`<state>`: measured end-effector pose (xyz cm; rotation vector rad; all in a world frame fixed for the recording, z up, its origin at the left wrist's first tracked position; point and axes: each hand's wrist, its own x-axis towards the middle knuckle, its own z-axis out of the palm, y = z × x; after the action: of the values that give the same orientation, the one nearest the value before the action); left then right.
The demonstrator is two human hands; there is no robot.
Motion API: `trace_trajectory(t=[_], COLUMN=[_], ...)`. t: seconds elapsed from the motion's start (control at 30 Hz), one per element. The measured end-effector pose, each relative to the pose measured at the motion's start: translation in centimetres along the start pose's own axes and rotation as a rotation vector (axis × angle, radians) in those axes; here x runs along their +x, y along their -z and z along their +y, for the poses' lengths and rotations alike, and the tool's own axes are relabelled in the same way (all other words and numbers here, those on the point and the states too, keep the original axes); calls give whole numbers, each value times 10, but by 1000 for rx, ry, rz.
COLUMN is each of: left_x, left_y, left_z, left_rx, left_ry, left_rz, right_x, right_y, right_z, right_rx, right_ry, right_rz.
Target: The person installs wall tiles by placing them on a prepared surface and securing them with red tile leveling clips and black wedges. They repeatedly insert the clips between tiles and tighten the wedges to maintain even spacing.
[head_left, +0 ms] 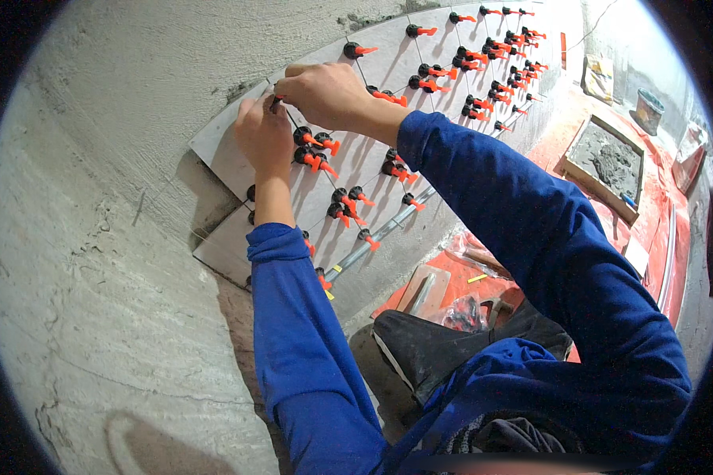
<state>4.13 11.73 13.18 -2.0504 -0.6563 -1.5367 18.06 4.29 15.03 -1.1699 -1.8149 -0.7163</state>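
Observation:
Both my hands meet at the upper left edge of the grey wall tiles (pixel 226 146), over a joint between two tiles. My right hand (pixel 325 93) reaches across from the right, its fingers closed on a small dark piece, which looks like a tile leveler (pixel 276 103). Just below and left of it, my left hand (pixel 263 131) is closed, its fingertips against the same spot; what it grips is mostly hidden. Along the joints stand several black tile levelers with red handles, the nearest red-handled leveler (pixel 325 143) just right of my left wrist.
Bare cement wall (pixel 150 87) surrounds the tiles. A grey metal bar (pixel 380 237) lies along the lower tiles. On red sheeting at right are a mortar tray (pixel 606 162) and a bucket (pixel 649 111). A trowel (pixel 422 293) and a hammer (pixel 495 309) lie near my leg.

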Motion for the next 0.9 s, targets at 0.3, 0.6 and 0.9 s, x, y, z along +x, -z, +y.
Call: trace_trajectory(t=[0.3,0.6,0.9], left_x=[4,0,0], left_y=[-5,-3,-6], left_z=[2,1,-2], left_rx=[-170,-146,-117], left_ry=[40,57,57], left_rz=[93,51,49], right_x=[-3,4,5], right_y=[-6,-18,-15], right_z=[7,5,-3], right_rx=[124,295,329], right_ry=[-26,-150,-181], right_rz=[24,92,70])
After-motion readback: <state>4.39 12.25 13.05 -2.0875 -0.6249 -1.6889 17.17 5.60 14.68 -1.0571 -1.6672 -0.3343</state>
